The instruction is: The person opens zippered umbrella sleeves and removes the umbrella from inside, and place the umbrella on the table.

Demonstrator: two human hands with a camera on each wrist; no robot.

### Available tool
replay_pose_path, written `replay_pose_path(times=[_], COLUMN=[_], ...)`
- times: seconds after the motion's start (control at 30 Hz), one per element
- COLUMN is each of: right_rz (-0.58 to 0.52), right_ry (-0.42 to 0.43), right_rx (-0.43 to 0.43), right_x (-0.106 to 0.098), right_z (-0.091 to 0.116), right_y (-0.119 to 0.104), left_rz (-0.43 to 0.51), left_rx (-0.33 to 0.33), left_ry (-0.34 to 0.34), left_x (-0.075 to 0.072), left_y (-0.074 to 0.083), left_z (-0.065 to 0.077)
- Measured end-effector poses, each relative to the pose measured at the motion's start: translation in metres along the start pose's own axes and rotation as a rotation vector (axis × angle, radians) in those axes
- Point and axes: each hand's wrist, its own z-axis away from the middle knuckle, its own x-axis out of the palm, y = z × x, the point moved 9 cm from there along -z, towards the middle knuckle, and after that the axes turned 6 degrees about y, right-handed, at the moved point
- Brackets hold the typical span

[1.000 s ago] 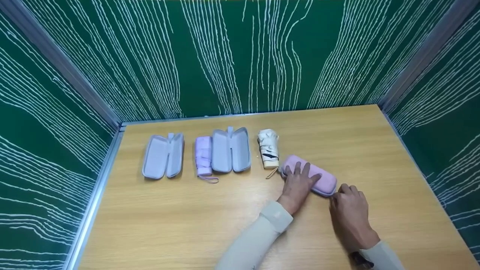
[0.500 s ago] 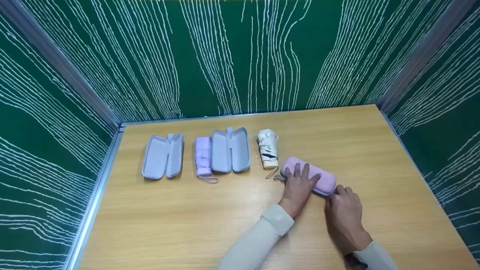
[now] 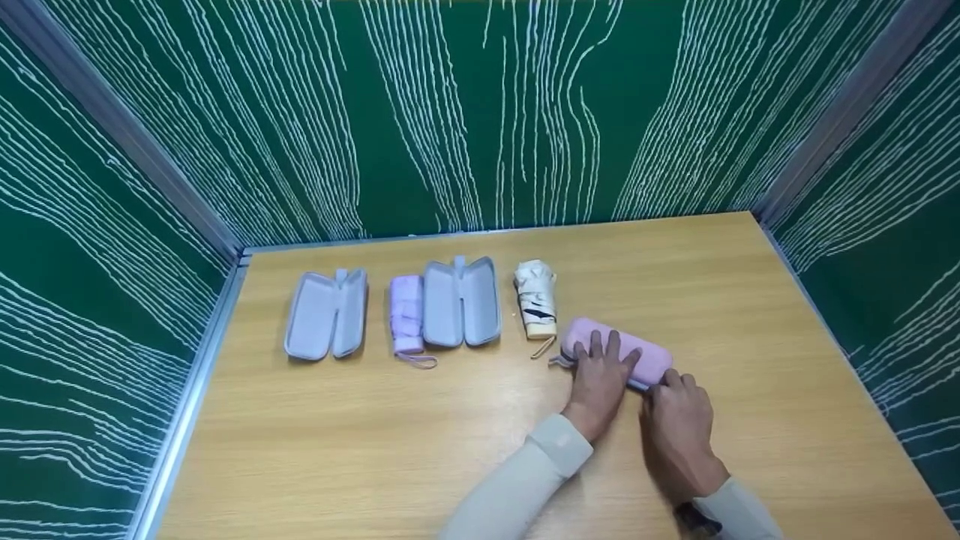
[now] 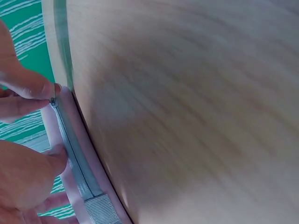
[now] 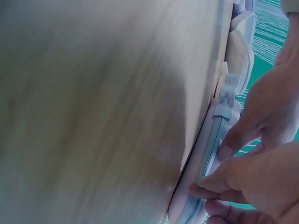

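A pink zippered hard case [image 3: 651,363] lies closed and slanted on the table, its grey zipper band [image 4: 74,144] along the near side. My left hand [image 3: 598,386] presses down on its lid with fingers spread; the thumb lies close to the zipper edge. At the case's right end, my right hand [image 3: 681,412] pinches the small zipper pull [image 4: 53,101] between thumb and forefinger. The pull is mostly covered by the fingertips in the right wrist view. A ribbed grey fabric tab [image 5: 227,88] sits at the case's other end.
Two grey-lined cases, one at far left [image 3: 313,315] and another near the middle [image 3: 444,304], lie unfolded. A folded lilac umbrella [image 3: 407,307] is beside the middle one. A folded cream umbrella [image 3: 535,289] lies just beyond the pink case. Green walls [image 3: 487,112] bound the table [image 3: 337,442].
My right hand has moved left and slightly nearer, round the case's right end onto its near side, with the zipper pull. My left hand stays on the lid, shifting only slightly.
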Motion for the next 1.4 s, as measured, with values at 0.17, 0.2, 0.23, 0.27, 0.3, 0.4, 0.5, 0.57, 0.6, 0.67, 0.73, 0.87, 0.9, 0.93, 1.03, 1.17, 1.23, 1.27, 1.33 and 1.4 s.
replay_pose_path(times=[0.17, 0.2, 0.23, 0.27, 0.3, 0.4, 0.5, 0.57, 0.6, 0.67, 0.73, 0.87, 0.9, 0.93, 1.03, 1.17, 1.23, 1.27, 1.33, 1.4], right_rz=[0.013, 0.015, 0.012, 0.007, 0.002, -0.020, -0.032, -0.034, -0.032, -0.026, -0.025, -0.015, -0.012, -0.009, -0.002, -0.003, -0.004, -0.003, 0.004, 0.015], right_ry=[-0.048, -0.056, -0.061, -0.063, -0.060, -0.041, -0.017, -0.009, -0.007, -0.008, -0.011, -0.004, -0.003, -0.006, -0.012, -0.008, -0.005, -0.007, -0.011, -0.002], right_rx=[0.029, 0.031, 0.032, 0.033, 0.031, 0.019, 0.012, 0.012, 0.013, 0.018, 0.022, 0.013, 0.009, 0.006, 0.000, 0.001, -0.004, -0.009, -0.023, -0.041], right_x=[0.002, 0.003, 0.003, 0.004, 0.003, 0.002, 0.000, -0.001, -0.001, -0.001, 0.000, 0.001, 0.001, 0.002, 0.003, 0.005, 0.005, 0.006, 0.007, 0.007], right_z=[-0.001, -0.001, -0.001, -0.001, -0.001, -0.001, -0.001, -0.001, -0.001, -0.001, -0.001, -0.003, -0.003, -0.004, -0.005, -0.006, -0.006, -0.007, -0.007, -0.008], right_y=[0.004, 0.005, 0.005, 0.006, 0.006, 0.005, 0.004, 0.004, 0.004, 0.005, 0.005, 0.003, 0.002, 0.001, -0.001, -0.005, -0.007, -0.009, -0.012, -0.015], left_rz=[0.060, 0.080, 0.112, 0.155, 0.206, 0.348, 0.410, 0.377, 0.357, 0.324, 0.305, 0.301, 0.296, 0.297, 0.269, 0.209, 0.168, 0.149, 0.122, 0.109], left_rx=[0.046, 0.070, 0.091, 0.109, 0.121, 0.122, 0.097, 0.096, 0.093, 0.085, 0.074, 0.048, 0.044, 0.040, 0.035, 0.033, 0.034, 0.032, 0.027, 0.018], left_ry=[0.028, 0.017, -0.005, -0.040, -0.076, -0.165, -0.180, -0.164, -0.157, -0.152, -0.156, -0.156, -0.151, -0.143, -0.124, -0.107, -0.093, -0.086, -0.071, -0.050], left_x=[0.001, 0.002, 0.005, 0.007, 0.010, 0.016, 0.016, 0.014, 0.013, 0.013, 0.013, 0.012, 0.012, 0.011, 0.009, 0.007, 0.006, 0.006, 0.005, 0.004], left_y=[-0.015, -0.020, -0.025, -0.029, -0.034, -0.045, -0.048, -0.047, -0.046, -0.043, -0.041, -0.039, -0.038, -0.038, -0.037, -0.033, -0.032, -0.031, -0.030, -0.029], left_z=[-0.004, -0.005, -0.006, -0.007, -0.008, -0.007, -0.006, -0.005, -0.005, -0.004, -0.004, -0.004, -0.003, -0.003, -0.002, -0.001, 0.000, 0.001, 0.002, 0.003])
